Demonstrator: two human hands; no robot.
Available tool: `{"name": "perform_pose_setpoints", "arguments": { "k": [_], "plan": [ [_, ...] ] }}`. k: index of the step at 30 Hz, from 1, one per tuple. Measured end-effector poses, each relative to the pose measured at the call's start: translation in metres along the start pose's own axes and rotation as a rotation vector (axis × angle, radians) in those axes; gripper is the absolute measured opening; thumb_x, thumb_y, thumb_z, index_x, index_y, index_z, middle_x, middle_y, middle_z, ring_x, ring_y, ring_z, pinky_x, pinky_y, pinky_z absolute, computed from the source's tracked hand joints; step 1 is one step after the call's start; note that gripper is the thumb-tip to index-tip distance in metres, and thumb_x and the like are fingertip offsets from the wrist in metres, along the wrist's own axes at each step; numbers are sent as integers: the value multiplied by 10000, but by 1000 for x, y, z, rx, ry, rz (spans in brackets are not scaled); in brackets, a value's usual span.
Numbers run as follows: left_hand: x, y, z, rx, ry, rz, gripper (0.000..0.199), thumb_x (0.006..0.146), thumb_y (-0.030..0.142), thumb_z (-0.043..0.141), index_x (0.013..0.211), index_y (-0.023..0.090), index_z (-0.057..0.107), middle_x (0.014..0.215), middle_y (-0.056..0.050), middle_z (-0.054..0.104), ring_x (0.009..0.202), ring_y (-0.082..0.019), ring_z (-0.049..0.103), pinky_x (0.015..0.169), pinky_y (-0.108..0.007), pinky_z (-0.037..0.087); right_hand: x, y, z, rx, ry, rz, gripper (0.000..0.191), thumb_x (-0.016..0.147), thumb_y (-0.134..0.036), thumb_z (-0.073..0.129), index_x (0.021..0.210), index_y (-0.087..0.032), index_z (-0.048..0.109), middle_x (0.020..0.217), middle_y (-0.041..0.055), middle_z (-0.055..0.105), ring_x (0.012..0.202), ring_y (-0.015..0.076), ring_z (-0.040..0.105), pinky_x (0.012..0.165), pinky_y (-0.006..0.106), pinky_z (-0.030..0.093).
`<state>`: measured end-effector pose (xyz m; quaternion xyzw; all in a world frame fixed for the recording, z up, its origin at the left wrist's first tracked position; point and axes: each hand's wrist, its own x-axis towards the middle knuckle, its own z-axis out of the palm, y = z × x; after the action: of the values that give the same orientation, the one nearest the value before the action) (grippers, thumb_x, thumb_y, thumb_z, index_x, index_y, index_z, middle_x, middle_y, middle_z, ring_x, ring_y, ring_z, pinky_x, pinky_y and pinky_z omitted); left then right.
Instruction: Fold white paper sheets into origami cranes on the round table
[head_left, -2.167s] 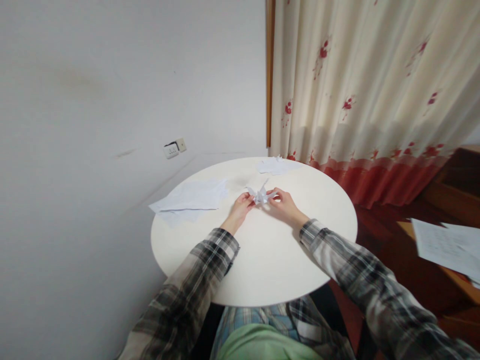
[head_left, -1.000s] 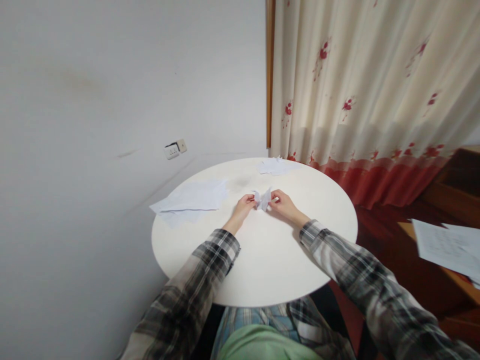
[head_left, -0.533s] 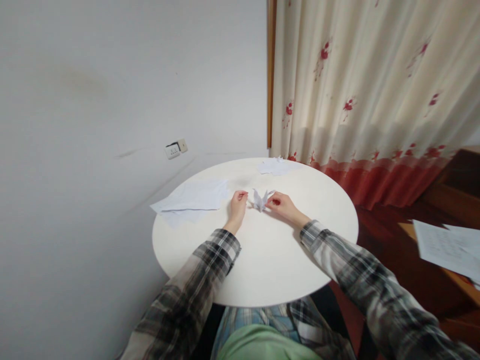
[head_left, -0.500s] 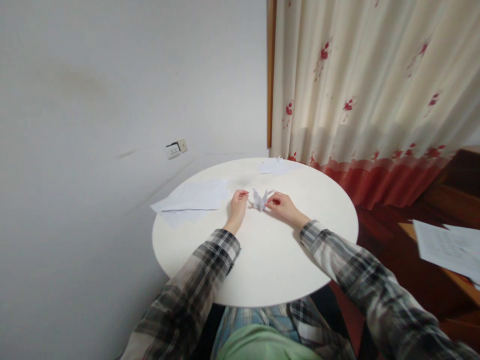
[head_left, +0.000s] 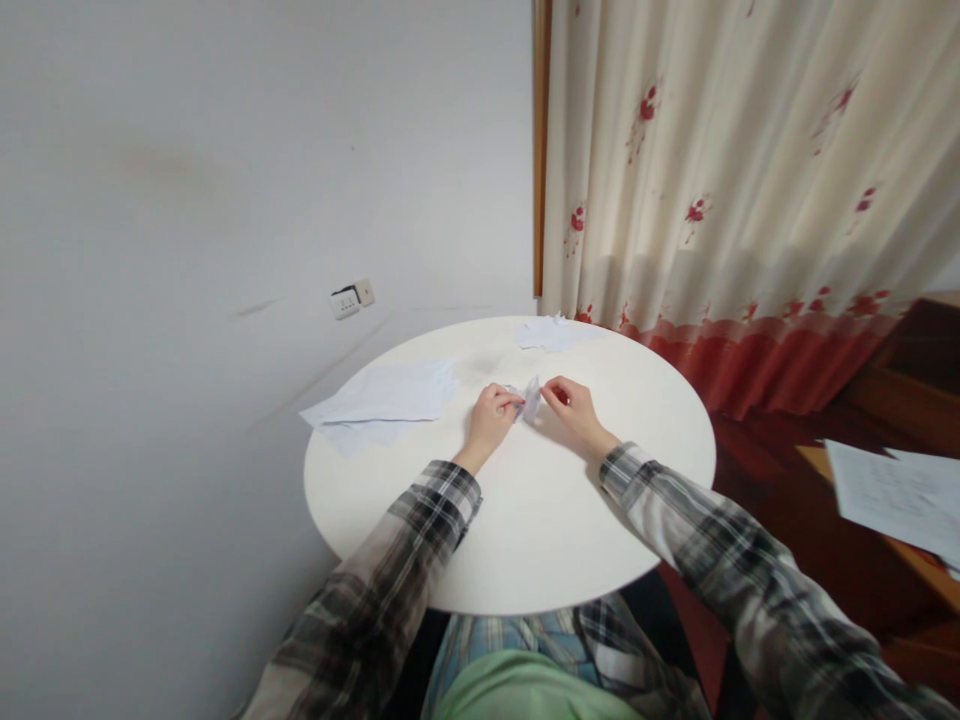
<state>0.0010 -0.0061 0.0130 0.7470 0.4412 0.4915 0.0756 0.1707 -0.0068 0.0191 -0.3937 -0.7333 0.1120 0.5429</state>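
In the head view, the left hand (head_left: 491, 416) now reaches across the left side of the white origami figure (head_left: 532, 400); half a second ago it stood clear of it. The right hand (head_left: 576, 404), which had its fingertips on the figure's middle then, is now drawn back to its outer right edge. The paper stack (head_left: 390, 391) beyond and left of the left hand lies as it did.

The left fingers cover much of the figure, whose remaining folds are blurred. The small white papers (head_left: 546, 333) beyond both hands are too faint to separate, and the printed sheets (head_left: 892, 490), well off to the right hand's side, are cut off by the frame.

The left hand is nearly closed, thumb and fingers pinching the figure. The right hand's thumb and forefinger curl toward each other; whether they grip paper cannot be told. The figure sits between the hands, over the round white table (head_left: 510, 530).
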Motion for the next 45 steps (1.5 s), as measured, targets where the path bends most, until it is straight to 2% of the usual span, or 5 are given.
{"name": "perform_pose_setpoints", "arguments": {
  "k": [7, 14, 22, 37, 45],
  "plan": [
    [-2, 6, 1, 266, -130, 151, 217, 751, 133, 489, 870, 170, 666, 749, -37, 557, 782, -160, 500, 729, -287, 414, -2, -4, 1, -15, 6, 35, 318, 727, -405, 572, 942, -172, 551, 534, -56, 452, 492, 90, 416, 500, 204, 329],
    [-4, 11, -1, 417, -192, 185, 214, 803, 299, 487, 915, 202, 642, 754, -31, 567, 761, -162, 499, 695, -293, 381, -1, -3, 2, 16, -19, 8, 227, 760, -358, 533, 870, -168, 593, 572, -29, 509, 526, 94, 455, 540, 209, 363],
    [-4, 9, 0, 371, -169, 186, 188, 751, 261, 557, 911, 190, 626, 720, -18, 541, 746, -152, 493, 686, -281, 375, -1, -4, 2, 42, -22, 5, 201, 757, -327, 527, 840, -160, 603, 589, -18, 548, 529, 93, 474, 537, 205, 377],
    [-3, 6, 1, 324, -147, 124, 149, 742, 215, 541, 874, 183, 601, 689, -11, 512, 722, -152, 478, 680, -271, 373, 0, -4, 1, 3, -42, -20, 153, 736, -242, 511, 805, -159, 618, 750, 33, 623, 569, 98, 509, 583, 223, 427],
    [-2, 4, 0, 329, -155, 112, 175, 725, 171, 527, 888, 179, 591, 713, -13, 516, 738, -156, 474, 693, -273, 376, 1, 3, 2, -9, -91, -31, 213, 716, -195, 509, 899, -152, 610, 774, 22, 631, 574, 89, 513, 579, 210, 417]
  ]
}}
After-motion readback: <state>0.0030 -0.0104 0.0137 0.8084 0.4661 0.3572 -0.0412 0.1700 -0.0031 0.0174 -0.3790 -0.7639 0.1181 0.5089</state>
